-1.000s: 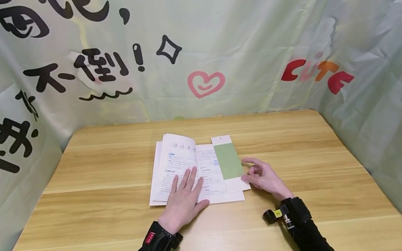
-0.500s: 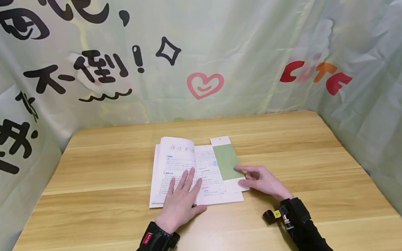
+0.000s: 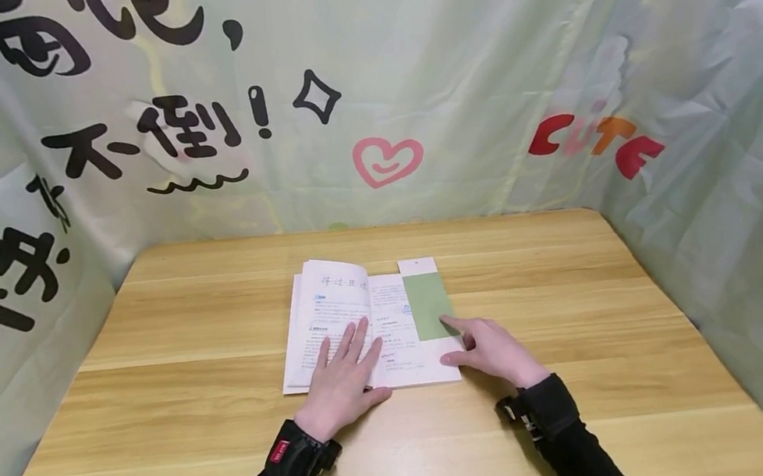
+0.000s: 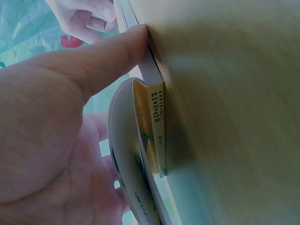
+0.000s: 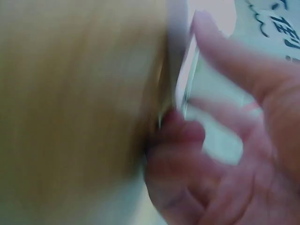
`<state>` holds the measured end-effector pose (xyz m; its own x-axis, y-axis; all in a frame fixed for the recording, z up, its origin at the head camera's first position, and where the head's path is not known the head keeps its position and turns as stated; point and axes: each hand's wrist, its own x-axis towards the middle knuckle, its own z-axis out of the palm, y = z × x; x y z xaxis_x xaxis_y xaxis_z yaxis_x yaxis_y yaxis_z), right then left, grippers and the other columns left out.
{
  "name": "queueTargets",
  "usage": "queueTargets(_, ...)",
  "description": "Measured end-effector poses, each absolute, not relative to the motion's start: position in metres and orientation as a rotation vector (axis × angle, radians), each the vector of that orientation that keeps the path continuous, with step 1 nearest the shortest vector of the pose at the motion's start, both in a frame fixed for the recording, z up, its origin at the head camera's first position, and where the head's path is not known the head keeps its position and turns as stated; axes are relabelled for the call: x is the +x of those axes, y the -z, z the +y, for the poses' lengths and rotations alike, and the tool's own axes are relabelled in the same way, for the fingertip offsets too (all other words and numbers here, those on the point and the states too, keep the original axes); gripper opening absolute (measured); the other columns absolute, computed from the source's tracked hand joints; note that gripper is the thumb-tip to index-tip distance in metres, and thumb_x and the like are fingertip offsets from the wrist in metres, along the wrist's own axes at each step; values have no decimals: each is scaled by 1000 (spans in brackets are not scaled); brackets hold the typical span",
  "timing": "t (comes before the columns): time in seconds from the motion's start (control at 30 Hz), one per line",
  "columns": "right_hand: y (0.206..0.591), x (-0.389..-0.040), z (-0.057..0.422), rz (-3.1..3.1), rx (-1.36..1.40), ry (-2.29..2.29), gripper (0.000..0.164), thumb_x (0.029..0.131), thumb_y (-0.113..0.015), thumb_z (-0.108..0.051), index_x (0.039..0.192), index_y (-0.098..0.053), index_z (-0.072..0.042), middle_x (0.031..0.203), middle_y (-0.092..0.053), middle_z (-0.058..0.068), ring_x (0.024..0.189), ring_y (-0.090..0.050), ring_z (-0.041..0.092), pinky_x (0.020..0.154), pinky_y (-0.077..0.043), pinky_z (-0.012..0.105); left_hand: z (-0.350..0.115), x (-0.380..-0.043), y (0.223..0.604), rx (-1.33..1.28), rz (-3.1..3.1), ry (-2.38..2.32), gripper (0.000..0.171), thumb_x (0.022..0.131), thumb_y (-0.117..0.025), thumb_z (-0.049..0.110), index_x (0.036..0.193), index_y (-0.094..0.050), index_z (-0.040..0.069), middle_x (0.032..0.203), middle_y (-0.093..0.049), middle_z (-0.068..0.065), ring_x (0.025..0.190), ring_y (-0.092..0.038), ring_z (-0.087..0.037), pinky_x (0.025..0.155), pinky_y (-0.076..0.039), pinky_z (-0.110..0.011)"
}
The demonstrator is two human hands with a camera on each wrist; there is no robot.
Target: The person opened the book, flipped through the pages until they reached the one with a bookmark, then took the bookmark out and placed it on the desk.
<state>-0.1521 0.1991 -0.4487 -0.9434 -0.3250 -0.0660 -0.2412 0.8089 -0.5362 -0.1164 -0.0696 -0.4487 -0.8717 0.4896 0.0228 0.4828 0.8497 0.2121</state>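
Note:
An open book with printed Chinese text lies on the table. My left hand rests flat with spread fingers across its lower left page and the gutter, thumb at the near edge. In the left wrist view the yellow spine shows below that thumb. A green-and-white bookmark with a small hole at its top lies along the right page's outer side. My right hand touches it, index fingertip on the green part and thumb on the white lower part. Its other fingers curl by the book's edge, blurred in the right wrist view.
The wooden table extends around the book on all sides. A pale green fabric backdrop with printed characters, a heart and a star surrounds its back and sides. Each wrist wears a black strap.
My right hand has moved left over the bookmark, its index finger now extended onto it. The bookmark's lower part has shifted left, in line with the page edge. My left hand stays almost still.

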Motion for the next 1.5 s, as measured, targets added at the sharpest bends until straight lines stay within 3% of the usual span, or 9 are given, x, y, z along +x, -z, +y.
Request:
queueTargets(0.23, 452, -155, 196, 2781, -236, 1034, 83, 73, -82, -21, 142, -43, 1, 66, -51, 2, 57, -44, 14, 52, -35, 25, -72, -117, 449, 779, 2986, -323, 76, 85, -62, 50, 145, -43, 7, 157, -19, -18, 142, -16, -33, 112, -16, -62)
queueTargets(0.6, 453, -162, 230, 2586, -298, 1374, 65, 85, -66, 0, 143, -37, 7, 73, -62, 9, 58, -52, 15, 47, -44, 20, -73, -118, 447, 772, 2987, -350, 75, 85, -63, 50, 144, -44, 8, 157, -19, -17, 142, -16, -32, 111, -16, -64)
queueTargets(0.83, 450, -156, 269, 2684, -180, 1339, 60, 87, -64, 1, 141, -39, 10, 72, -60, 10, 56, -47, 11, 45, -38, 20, -74, -118, 449, 766, 2975, -350, 76, 86, -62, 50, 145, -43, 8, 158, -18, -17, 142, -15, -32, 111, -16, -64)
queueTargets(1.07, 449, -157, 271, 2755, -62, 1201, 67, 83, -69, -6, 141, -39, 8, 73, -61, 10, 59, -50, 14, 50, -40, 23, -80, -121, 448, 787, 2934, -382, 79, 84, -66, 47, 147, -39, 7, 158, -16, -16, 143, -14, -32, 112, -14, -63)
queueTargets(1.23, 449, -157, 269, 2721, -26, 1172, 68, 84, -70, -11, 142, -39, 5, 75, -58, 10, 55, -49, 16, 47, -43, 26, -102, -127, 436, 713, 2894, -396, 102, 71, -80, 33, 153, -24, 7, 159, -12, -14, 143, -9, -32, 114, -7, -60)
queueTargets(1.37, 449, -156, 272, 2697, -47, 1253, 64, 87, -68, -14, 141, -40, 5, 78, -57, 11, 52, -50, 18, 44, -44, 26, -131, -131, 421, 526, 2923, -429, 119, 60, -85, 17, 154, -14, 7, 159, -3, -16, 142, 0, -38, 108, -1, -70)
queueTargets(1.5, 449, -155, 276, 2757, -108, 1281, 60, 90, -66, -17, 139, -41, 7, 81, -57, 13, 56, -53, 21, 44, -44, 26, -152, -134, 409, 403, 2959, -549, 112, 73, -79, 25, 155, -5, 9, 159, 0, -20, 140, -2, -46, 102, -2, -77)
